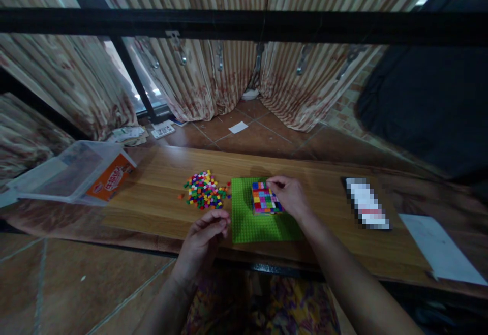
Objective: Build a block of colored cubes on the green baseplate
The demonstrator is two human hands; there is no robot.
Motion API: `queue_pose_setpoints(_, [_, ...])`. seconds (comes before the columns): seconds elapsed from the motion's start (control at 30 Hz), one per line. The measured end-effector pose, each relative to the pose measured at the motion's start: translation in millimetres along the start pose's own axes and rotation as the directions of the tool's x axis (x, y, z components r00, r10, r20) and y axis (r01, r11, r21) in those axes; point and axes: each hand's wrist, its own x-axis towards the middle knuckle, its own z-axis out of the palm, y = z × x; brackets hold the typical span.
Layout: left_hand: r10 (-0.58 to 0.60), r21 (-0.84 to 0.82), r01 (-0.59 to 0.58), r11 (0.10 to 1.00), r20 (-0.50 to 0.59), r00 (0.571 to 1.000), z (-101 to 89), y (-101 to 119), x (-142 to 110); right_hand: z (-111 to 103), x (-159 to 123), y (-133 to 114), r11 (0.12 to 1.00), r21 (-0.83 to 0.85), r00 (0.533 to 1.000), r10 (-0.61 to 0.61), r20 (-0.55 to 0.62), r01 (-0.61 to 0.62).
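A green studded baseplate (251, 220) lies on the wooden table (152, 198) in front of me. On its upper right part sits a block of small bricks in several colours (264, 199). My right hand (292, 195) rests on the right side of that block, its fingers pinched at the block's top edge. My left hand (204, 238) hovers near the baseplate's left edge with fingers curled together; what they hold, if anything, is hidden. A loose pile of small coloured bricks (204, 191) lies left of the baseplate.
A clear plastic box (64, 172) with an orange label lies at the table's left end. A dark blurred-out object (366, 204) and a white sheet (438, 248) lie to the right. Curtains, floor tiles and a black bar lie beyond.
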Motion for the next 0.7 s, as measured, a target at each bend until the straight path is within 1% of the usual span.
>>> queue_pose_setpoints(0.1, [0.009,0.028,-0.006,1.000,-0.122,0.993,-14.7,3,5,0,-1,1,1.000,-0.002,1.000,-0.002,-0.006,0.002])
queue_pose_setpoints(0.2, [0.057,0.096,-0.033,0.995,-0.259,0.964,-30.4,9,10,1,-1,3,1.000,-0.004,1.000,-0.016,-0.014,0.016])
queue_pose_setpoints(0.27, [0.095,0.137,-0.053,0.989,-0.319,0.943,-40.3,13,12,1,-1,2,0.999,-0.026,0.999,-0.034,-0.011,0.034])
queue_pose_setpoints(0.37, [0.150,0.176,-0.093,0.980,-0.345,0.926,-52.1,18,11,0,0,-1,0.997,-0.064,0.999,-0.044,0.004,0.044])
queue_pose_setpoints(0.47, [0.168,0.195,-0.102,0.976,-0.358,0.919,-59.9,20,8,-3,0,-3,0.998,-0.043,0.999,-0.042,0.009,0.042])
queue_pose_setpoints(0.53, [0.179,0.214,-0.104,0.971,-0.368,0.913,-65.7,21,5,-7,-3,-3,0.999,0.001,0.998,-0.043,-0.054,0.043])
queue_pose_setpoints(0.6, [0.222,0.273,-0.122,0.954,-0.374,0.900,-74.3,21,5,-12,-11,-4,0.998,0.043,0.987,-0.040,-0.153,0.047])
queue_pose_setpoints(0.67, [0.308,0.401,-0.150,0.904,-0.366,0.878,-85.8,22,8,-14,-25,-9,0.995,0.067,0.977,-0.054,-0.206,0.069])
queue_pose_setpoints(0.7, [0.365,0.490,-0.162,0.856,-0.354,0.861,-91.9,23,11,-12,-34,-14,0.993,0.071,0.975,-0.074,-0.209,0.091])
